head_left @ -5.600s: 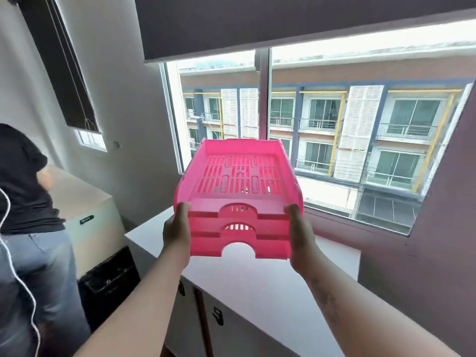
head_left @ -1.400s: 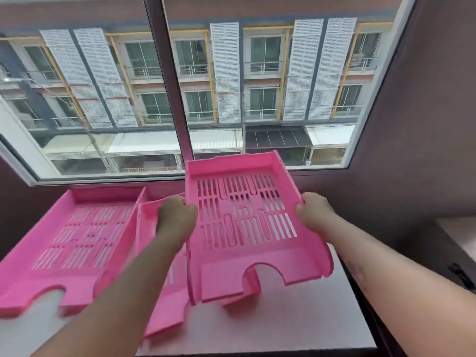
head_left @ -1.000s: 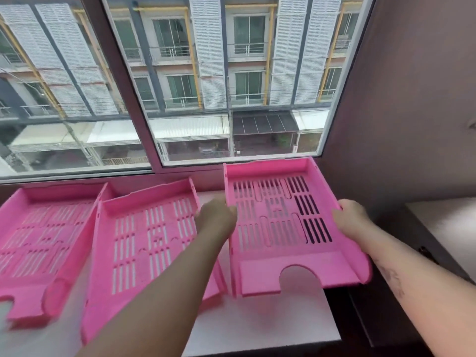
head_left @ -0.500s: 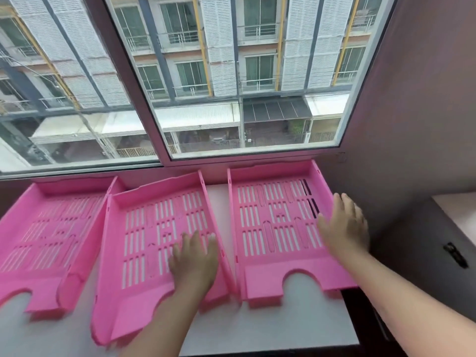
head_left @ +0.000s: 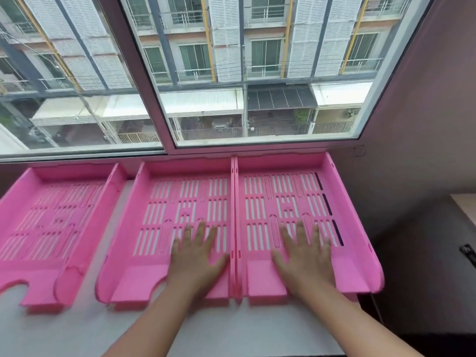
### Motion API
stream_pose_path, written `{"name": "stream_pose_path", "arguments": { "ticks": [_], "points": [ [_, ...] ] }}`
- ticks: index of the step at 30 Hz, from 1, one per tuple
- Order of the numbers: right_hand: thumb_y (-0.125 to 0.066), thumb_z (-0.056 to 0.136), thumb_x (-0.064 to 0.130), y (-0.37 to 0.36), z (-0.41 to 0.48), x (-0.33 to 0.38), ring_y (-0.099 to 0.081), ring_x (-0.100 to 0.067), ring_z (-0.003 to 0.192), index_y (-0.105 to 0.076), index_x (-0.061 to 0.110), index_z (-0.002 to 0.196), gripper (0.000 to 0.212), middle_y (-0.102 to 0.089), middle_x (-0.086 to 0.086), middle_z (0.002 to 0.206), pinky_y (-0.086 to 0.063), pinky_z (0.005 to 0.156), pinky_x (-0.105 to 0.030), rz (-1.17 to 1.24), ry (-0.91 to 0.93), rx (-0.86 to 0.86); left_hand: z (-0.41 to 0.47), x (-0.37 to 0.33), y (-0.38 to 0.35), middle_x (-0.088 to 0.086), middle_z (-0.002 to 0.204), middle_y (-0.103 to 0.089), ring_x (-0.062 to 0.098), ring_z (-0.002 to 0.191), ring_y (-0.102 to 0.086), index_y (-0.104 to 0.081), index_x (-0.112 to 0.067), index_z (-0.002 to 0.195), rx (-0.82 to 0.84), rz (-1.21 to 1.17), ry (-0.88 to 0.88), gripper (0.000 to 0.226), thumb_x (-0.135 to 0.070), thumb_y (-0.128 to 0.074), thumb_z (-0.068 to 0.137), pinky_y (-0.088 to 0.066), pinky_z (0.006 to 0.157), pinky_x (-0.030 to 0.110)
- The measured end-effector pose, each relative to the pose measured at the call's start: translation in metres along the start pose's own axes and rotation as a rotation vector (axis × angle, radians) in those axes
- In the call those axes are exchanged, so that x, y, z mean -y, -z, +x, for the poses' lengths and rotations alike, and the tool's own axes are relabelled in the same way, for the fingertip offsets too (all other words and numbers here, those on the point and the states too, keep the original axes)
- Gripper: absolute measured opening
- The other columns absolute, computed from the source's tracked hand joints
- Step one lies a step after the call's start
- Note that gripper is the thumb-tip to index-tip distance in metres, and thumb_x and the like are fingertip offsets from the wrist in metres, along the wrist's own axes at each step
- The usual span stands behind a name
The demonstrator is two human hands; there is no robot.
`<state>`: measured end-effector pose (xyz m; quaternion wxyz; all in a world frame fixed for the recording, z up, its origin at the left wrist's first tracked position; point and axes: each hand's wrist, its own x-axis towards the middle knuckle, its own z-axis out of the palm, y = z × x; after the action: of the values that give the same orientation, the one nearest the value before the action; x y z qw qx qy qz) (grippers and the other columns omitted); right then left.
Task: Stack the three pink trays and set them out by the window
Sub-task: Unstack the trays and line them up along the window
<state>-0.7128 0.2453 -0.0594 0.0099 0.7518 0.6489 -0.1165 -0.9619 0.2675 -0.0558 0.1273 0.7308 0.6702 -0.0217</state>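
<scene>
Three slotted pink trays lie flat in a row on the white countertop (head_left: 77, 328) under the window. The left tray (head_left: 51, 220) sits apart from the others by a narrow gap. The middle tray (head_left: 177, 199) and the right tray (head_left: 288, 191) touch side to side. My left hand (head_left: 198, 256) lies palm down, fingers spread, inside the middle tray near its front. My right hand (head_left: 304, 256) lies the same way inside the right tray. Neither hand grips anything.
The window (head_left: 231, 73) and its sill run just behind the trays. A dark wall (head_left: 417, 124) closes the right side, close to the right tray. The counter's right edge drops off beside a lower dark cabinet (head_left: 425, 279).
The stack was carried to the window and split up. Within the last second my hands let go of the trays' sides, and both trays slid back square against the sill and together.
</scene>
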Motion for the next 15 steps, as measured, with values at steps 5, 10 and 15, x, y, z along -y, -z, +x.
{"name": "stream_pose_path", "arguments": {
  "ticks": [5, 10, 15],
  "points": [
    [-0.011, 0.088, 0.065, 0.013, 0.019, 0.011, 0.027, -0.037, 0.142, 0.017, 0.034, 0.15, 0.075, 0.026, -0.002, 0.158, 0.019, 0.108, -0.058, 0.003, 0.028, 0.109, 0.021, -0.002, 0.008, -0.008, 0.161, 0.015, 0.026, 0.146, 0.022, 0.006, -0.05, 0.149, 0.07, -0.043, -0.052, 0.066, -0.071, -0.006, 0.087, 0.016, 0.112, 0.052],
    [-0.007, 0.089, 0.064, 0.026, 0.001, 0.029, 0.009, -0.029, 0.149, -0.002, 0.037, 0.153, 0.07, 0.002, 0.002, 0.164, 0.006, 0.117, -0.055, 0.248, 0.057, 0.099, 0.017, 0.0, 0.022, -0.003, 0.164, -0.012, 0.026, 0.151, -0.001, -0.021, -0.038, 0.152, 0.016, -0.198, 0.001, 0.059, -0.059, -0.017, 0.097, -0.001, 0.117, 0.056],
    [-0.011, 0.091, 0.064, 0.023, -0.028, 0.023, 0.006, -0.023, 0.15, -0.01, 0.042, 0.151, 0.064, -0.002, 0.005, 0.164, 0.007, 0.119, -0.049, 0.206, 0.117, 0.023, -0.01, 0.032, 0.006, -0.004, 0.163, 0.011, 0.023, 0.15, 0.006, 0.004, -0.047, 0.151, -0.031, -0.005, 0.06, 0.069, -0.068, -0.012, 0.088, 0.003, 0.116, 0.051]
  ]
}}
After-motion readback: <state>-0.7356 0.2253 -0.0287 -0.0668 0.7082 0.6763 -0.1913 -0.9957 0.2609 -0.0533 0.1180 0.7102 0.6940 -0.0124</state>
